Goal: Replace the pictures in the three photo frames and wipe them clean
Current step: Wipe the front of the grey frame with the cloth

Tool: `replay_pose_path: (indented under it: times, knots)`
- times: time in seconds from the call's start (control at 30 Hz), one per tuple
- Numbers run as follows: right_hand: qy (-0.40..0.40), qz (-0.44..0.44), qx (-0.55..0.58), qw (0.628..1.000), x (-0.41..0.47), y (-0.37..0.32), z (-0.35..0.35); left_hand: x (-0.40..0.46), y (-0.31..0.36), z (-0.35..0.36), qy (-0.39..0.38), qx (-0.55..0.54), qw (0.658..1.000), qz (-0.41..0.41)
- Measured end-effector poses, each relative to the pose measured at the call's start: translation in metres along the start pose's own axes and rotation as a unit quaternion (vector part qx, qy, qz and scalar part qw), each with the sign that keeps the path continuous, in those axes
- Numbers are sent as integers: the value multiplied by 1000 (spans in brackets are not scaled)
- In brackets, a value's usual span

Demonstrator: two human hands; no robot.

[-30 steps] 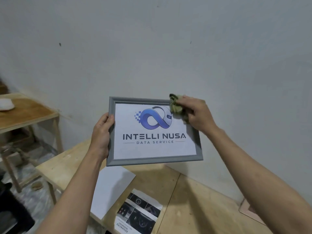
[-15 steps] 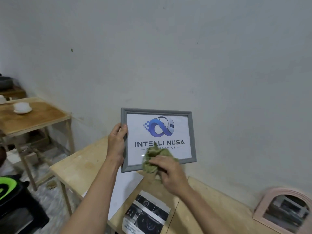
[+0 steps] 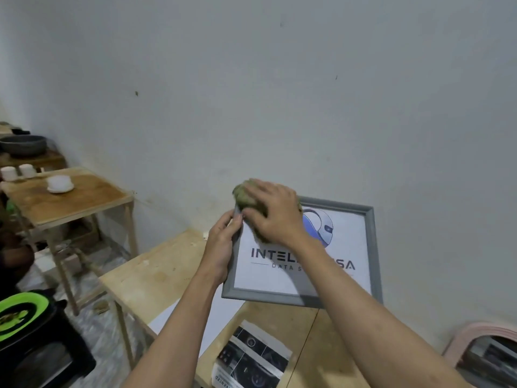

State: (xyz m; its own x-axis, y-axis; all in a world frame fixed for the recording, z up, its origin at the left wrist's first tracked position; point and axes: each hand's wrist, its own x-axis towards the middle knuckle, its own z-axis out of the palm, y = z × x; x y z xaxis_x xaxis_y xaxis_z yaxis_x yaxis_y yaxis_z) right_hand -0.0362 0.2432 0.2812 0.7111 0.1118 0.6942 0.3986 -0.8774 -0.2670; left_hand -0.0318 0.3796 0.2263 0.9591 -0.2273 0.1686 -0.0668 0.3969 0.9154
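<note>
1. Fingers of the right hand are curled down over a bunched green cloth, pressing it onto the upper left corner of the grey photo frame.
2. Left hand pinches the frame's left edge, thumb in front, fingers wrapped behind, holding it tilted above the wooden table.
3. Wiping looks to be the step in hand; the new logo picture already sits inside.
4. Next move likely calls for dragging the cloth across the glass while the left-hand grip braces against the push.

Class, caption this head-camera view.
Right hand wipes grey photo frame's top-left corner with green cloth; left hand steadies it.
</note>
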Motion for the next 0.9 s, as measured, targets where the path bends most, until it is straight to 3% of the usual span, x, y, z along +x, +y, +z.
replay_pose_path:
  times: [0.03,0.1,0.27,0.4,0.6,0.8,0.9]
  knots:
    - [-10,-36,-82,996,-4,2,14,-1,1,2,0,-6,1000,4]
    - [-31,-67,-139,988,-11,3,28,-3,-3,0,12,2,1000,11]
    - [-53,46,-167,983,-17,44,-2,-7,-3,-13,62,18,998,22]
    - [-9,129,-153,980,-33,95,-46,-4,9,-23,60,-19,998,26]
    - [-3,120,-146,982,-49,118,-58,1,1,-24,56,-35,998,17]
    - [-73,97,-83,989,-151,109,-20,12,-10,-58,122,-62,991,-10]
    - [-139,138,-26,980,-167,97,-16,13,-18,-71,127,-16,992,-21]
